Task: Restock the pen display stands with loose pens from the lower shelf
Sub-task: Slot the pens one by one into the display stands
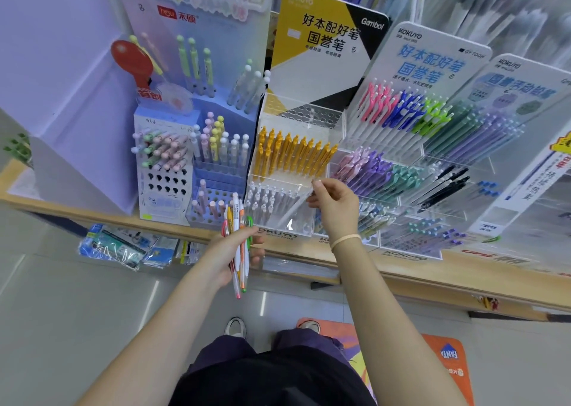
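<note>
An orange floor mat [445, 362] lies near packaged goods [123, 246] under the shelf.

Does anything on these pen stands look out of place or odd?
The clear acrylic stand with yellow pens has an unfilled top row of holes, and the blue perforated stand also shows bare holes. Nothing looks spilled or damaged.

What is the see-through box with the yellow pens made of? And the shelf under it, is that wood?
The box looks like clear, glossy hard plastic, probably acrylic: the yellow pens show right through its walls, and its edges catch bright glints. The shelf has a pale tan, matte edge that looks like wood, but it could be a wood-look coating; no grain shows clearly enough to tell.
</note>
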Demonstrator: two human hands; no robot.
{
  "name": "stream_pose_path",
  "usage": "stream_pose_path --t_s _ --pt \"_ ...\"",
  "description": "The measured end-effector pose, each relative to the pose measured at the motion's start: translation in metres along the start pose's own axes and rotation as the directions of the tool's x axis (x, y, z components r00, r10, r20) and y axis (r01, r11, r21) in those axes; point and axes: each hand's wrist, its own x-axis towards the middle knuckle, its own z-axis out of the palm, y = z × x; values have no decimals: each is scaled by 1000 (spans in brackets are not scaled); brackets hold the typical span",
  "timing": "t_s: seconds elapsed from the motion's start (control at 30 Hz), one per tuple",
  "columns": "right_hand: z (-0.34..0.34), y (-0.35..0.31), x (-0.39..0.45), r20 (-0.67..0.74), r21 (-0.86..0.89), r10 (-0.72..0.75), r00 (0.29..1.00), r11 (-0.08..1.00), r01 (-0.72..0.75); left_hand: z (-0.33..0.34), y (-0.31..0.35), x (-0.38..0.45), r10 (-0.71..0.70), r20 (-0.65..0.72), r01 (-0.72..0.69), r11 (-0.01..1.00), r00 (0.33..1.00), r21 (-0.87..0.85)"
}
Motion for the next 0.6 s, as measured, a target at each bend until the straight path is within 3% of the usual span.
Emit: stream_pose_path --t_s 0.6 --pt "26 26 14 42 -249 -144 989 957 150 9 7 6 18 68 -19 1000 998 10"
